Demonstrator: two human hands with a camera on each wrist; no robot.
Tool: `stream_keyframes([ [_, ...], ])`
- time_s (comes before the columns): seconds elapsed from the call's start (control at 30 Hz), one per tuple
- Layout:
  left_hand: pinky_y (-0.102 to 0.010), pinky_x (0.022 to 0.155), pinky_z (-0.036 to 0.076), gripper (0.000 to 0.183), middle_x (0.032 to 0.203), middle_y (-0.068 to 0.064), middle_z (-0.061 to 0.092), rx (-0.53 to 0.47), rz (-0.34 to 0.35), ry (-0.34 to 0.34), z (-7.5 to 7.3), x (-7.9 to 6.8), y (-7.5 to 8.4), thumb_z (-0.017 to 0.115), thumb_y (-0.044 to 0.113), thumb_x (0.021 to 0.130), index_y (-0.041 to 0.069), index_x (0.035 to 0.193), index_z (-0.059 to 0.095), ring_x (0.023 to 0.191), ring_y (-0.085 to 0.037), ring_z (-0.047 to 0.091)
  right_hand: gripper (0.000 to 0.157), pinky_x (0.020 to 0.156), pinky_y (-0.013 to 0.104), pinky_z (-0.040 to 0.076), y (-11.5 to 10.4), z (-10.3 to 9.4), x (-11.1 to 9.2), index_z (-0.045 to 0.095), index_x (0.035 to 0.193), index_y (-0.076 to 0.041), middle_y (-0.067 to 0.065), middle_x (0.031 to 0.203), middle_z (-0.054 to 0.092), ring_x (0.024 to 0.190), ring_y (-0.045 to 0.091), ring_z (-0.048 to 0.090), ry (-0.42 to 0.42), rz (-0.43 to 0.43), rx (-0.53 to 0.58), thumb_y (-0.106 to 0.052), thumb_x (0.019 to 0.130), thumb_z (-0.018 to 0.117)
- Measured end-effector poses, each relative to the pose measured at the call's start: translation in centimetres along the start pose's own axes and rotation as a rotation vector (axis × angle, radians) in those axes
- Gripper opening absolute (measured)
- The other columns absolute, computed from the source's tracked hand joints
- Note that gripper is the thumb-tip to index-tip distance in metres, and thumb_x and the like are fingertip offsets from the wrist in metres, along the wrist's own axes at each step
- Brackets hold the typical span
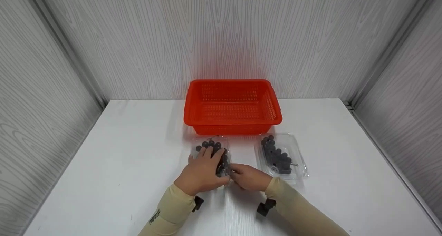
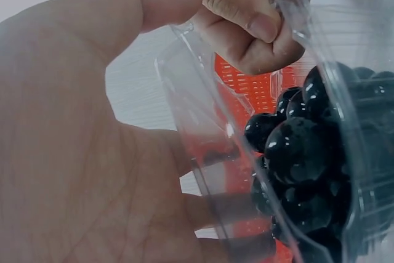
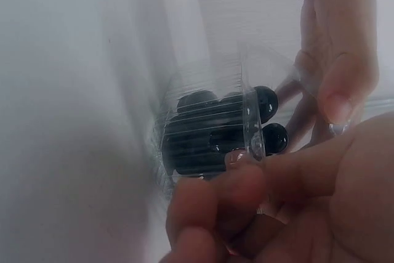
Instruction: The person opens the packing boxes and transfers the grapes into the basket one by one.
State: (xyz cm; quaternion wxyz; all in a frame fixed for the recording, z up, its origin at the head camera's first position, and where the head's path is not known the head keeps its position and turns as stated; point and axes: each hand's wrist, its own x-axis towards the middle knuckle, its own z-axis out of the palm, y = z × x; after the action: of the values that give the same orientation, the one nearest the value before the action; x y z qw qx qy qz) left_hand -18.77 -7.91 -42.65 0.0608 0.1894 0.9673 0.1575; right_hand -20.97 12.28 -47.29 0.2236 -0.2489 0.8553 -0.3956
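Note:
A clear plastic box of dark grapes lies on the white table, just in front of the red basket. Spread across its top is my left hand, with straight fingers against the clear lid. The left wrist view shows the lid standing at an angle to the grape-filled part, my fingers visible through it and the thumb by its edge. My right hand pinches the box's right edge near its front corner, thumb against curled fingers. The hands partly cover the box in the head view.
The red basket with perforated sides stands behind the box. To the right lies a second clear box with a bunch of dark grapes and a stem. Pale wood-grain panels enclose the table at back and sides.

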Motion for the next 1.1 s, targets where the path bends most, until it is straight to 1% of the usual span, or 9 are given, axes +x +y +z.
stream_keyframes([
  [0.2,-0.078,0.108,0.031,0.080,0.157,-0.026,0.041,-0.016,-0.003,0.004,-0.1,-0.1,-0.1,0.054,0.051,0.089,0.010,0.157,0.044,0.144,-0.049,0.038,0.019,0.054,0.030,0.042,-0.1,0.0,-0.2,0.056,0.102,-0.016,-0.002,0.065,0.047,0.052,0.013,0.044,-0.019,0.020,0.023,-0.020,0.112,0.040],
  [0.37,-0.077,0.109,0.031,0.080,0.157,-0.024,0.042,-0.020,-0.006,0.006,-0.1,0.1,-0.1,0.051,0.053,0.091,0.011,0.158,0.042,0.145,-0.047,0.039,0.018,0.053,0.030,0.041,-0.1,-0.1,-0.3,0.055,0.101,-0.017,-0.002,0.065,0.047,0.051,0.013,0.044,-0.023,0.025,0.034,-0.020,0.112,0.041],
  [0.5,-0.076,0.110,0.031,0.079,0.155,-0.022,0.044,-0.041,-0.007,0.001,-0.4,0.0,-0.2,0.052,0.054,0.092,0.011,0.158,0.042,0.145,-0.045,0.039,0.015,0.053,0.029,0.041,0.0,0.0,-0.3,0.057,0.108,-0.017,-0.002,0.065,0.047,0.052,0.013,0.045,-0.021,0.026,0.028,-0.020,0.112,0.042],
  [0.63,-0.074,0.112,0.030,0.079,0.155,-0.019,0.046,-0.069,-0.007,-0.009,-0.8,-0.1,-0.5,0.052,0.054,0.092,0.013,0.159,0.041,0.145,-0.041,0.042,0.018,0.053,0.028,0.042,0.0,0.1,-0.2,0.058,0.119,-0.016,-0.002,0.065,0.048,0.051,0.012,0.045,-0.025,0.022,0.020,-0.022,0.111,0.043],
  [0.77,-0.068,0.115,0.030,0.079,0.156,-0.018,0.046,-0.092,-0.006,-0.026,-1.1,-0.1,-1.0,0.049,0.055,0.094,0.014,0.161,0.038,0.144,-0.039,0.045,0.021,0.054,0.029,0.042,0.0,0.1,-0.1,0.058,0.121,-0.012,-0.002,0.065,0.047,0.051,0.012,0.045,-0.028,0.008,0.015,-0.023,0.111,0.043],
  [0.87,-0.065,0.116,0.032,0.077,0.155,-0.019,0.047,-0.121,-0.001,-0.025,-1.3,-0.1,-1.3,0.048,0.054,0.096,0.013,0.161,0.038,0.141,-0.039,0.048,0.020,0.055,0.028,0.042,0.0,0.2,-0.1,0.058,0.115,-0.009,-0.002,0.065,0.046,0.052,0.011,0.045,-0.028,-0.010,0.008,-0.021,0.112,0.042],
  [0.93,-0.061,0.117,0.033,0.076,0.154,-0.018,0.048,-0.134,0.003,-0.023,-1.3,-0.1,-1.5,0.046,0.052,0.096,0.013,0.161,0.038,0.140,-0.038,0.049,0.019,0.056,0.028,0.042,0.0,0.2,-0.1,0.058,0.109,-0.009,-0.003,0.065,0.046,0.052,0.011,0.046,-0.018,-0.024,-0.013,-0.020,0.111,0.042],
  [1.0,-0.058,0.116,0.036,0.073,0.150,-0.017,0.052,-0.148,0.016,-0.013,-1.2,-0.1,-1.6,0.045,0.050,0.097,0.012,0.159,0.040,0.135,-0.036,0.053,0.020,0.056,0.028,0.043,0.0,0.2,-0.1,0.058,0.105,-0.008,-0.003,0.064,0.047,0.052,0.011,0.046,-0.012,-0.028,-0.026,-0.017,0.111,0.042],
  [1.1,-0.053,0.113,0.040,0.069,0.144,-0.016,0.056,-0.159,0.041,0.001,-1.2,0.1,-1.7,0.044,0.046,0.098,0.010,0.157,0.043,0.129,-0.032,0.056,0.020,0.057,0.028,0.043,-0.1,0.2,-0.1,0.059,0.104,-0.007,-0.003,0.062,0.048,0.053,0.011,0.047,-0.004,-0.022,-0.035,-0.015,0.110,0.042],
])
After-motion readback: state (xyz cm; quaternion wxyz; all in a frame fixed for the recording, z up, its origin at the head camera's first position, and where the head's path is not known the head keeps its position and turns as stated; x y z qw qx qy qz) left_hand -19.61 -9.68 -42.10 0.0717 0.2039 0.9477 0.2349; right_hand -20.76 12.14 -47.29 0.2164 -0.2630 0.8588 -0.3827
